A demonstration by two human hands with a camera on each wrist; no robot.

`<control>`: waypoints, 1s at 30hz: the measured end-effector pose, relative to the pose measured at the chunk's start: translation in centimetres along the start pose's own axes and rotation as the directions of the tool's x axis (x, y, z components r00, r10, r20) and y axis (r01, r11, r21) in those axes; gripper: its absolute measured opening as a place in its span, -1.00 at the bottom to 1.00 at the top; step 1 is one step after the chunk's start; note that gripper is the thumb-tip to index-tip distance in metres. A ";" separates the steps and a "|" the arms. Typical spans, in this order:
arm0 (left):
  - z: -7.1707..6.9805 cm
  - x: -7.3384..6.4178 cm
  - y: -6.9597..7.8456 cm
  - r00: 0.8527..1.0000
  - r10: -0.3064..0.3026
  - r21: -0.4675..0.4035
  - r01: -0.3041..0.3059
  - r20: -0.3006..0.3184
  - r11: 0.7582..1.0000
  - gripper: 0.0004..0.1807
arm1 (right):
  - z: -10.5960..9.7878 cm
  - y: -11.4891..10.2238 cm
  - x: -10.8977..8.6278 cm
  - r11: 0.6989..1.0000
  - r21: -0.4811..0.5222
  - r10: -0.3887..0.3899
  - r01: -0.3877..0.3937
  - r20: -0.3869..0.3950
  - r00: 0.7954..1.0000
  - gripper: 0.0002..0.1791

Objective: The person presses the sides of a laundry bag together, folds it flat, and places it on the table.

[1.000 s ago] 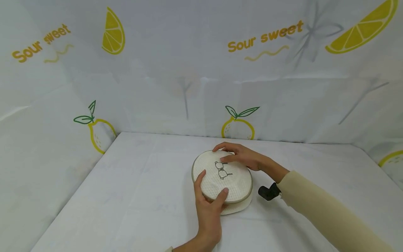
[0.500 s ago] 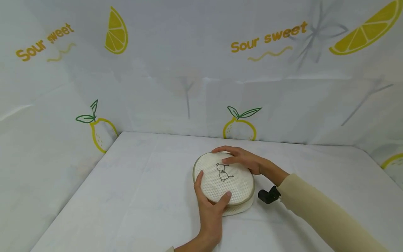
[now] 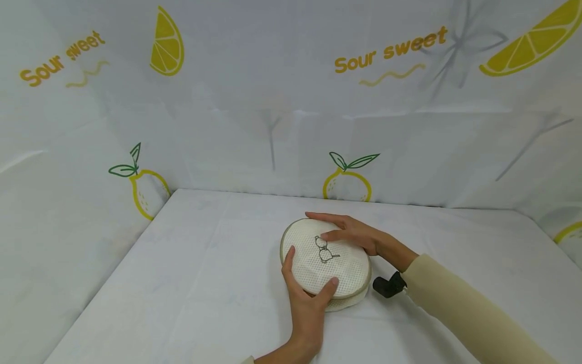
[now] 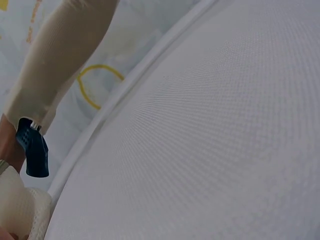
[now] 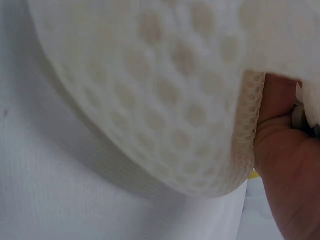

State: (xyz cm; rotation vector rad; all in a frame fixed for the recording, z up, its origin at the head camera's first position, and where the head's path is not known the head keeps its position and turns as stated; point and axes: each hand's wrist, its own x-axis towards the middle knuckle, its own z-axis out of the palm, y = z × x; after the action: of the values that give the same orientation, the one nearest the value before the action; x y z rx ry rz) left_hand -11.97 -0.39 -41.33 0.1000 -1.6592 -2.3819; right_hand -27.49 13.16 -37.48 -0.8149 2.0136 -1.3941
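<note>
A rounded cream mesh laundry bag (image 3: 352, 268) with a glasses print and tan piping stands at mid-table in the head view. My left hand (image 3: 305, 306) grips its near left side, thumb and one finger on the top panel; the other fingers are hidden beneath. At the far right edge, my right hand (image 3: 356, 235) holds the bag, thumb on the top and a finger stretched along the rim. Close mesh of the bag (image 5: 165, 125) fills much of the right wrist view, with a hand (image 5: 295, 175) beside it. The left wrist view catches only a corner of the bag (image 4: 15, 205).
A white cloth covers the table (image 3: 218, 263). Behind it hangs a white backdrop (image 3: 227, 141) printed with lemons and lettering. A black wrist device (image 3: 389, 284) juts out below the right sleeve (image 3: 459, 303).
The bag has shifted slightly right and turned a little, and less of its lower layer shows at the near side. Both hands keep their hold; a right finger has straightened along the rim.
</note>
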 end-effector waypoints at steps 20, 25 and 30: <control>0.0 -0.2 0.0 1.000 0.002 0.004 -0.002 -0.023 1.000 -0.04 | 1.0 -1.2 -0.7 0.994 -0.076 -0.078 0.077 -0.015 0.997 -0.39; 0.0 -0.2 -0.1 1.000 0.000 -0.026 0.000 -0.021 1.000 -0.06 | 0.8 -0.1 -0.4 0.993 -0.092 -0.070 0.068 -0.012 0.998 -0.40; -0.1 -0.1 -0.2 0.999 -0.050 -0.130 0.051 0.007 0.990 -0.10 | 0.5 0.5 -0.3 0.995 -0.078 -0.060 0.058 -0.025 0.998 -0.44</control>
State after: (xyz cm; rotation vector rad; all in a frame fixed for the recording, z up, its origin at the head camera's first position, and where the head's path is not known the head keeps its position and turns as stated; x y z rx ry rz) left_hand -11.92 -0.36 -41.59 0.1165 -1.5145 -2.5221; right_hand -27.02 13.28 -38.11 -0.8999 2.0907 -1.3739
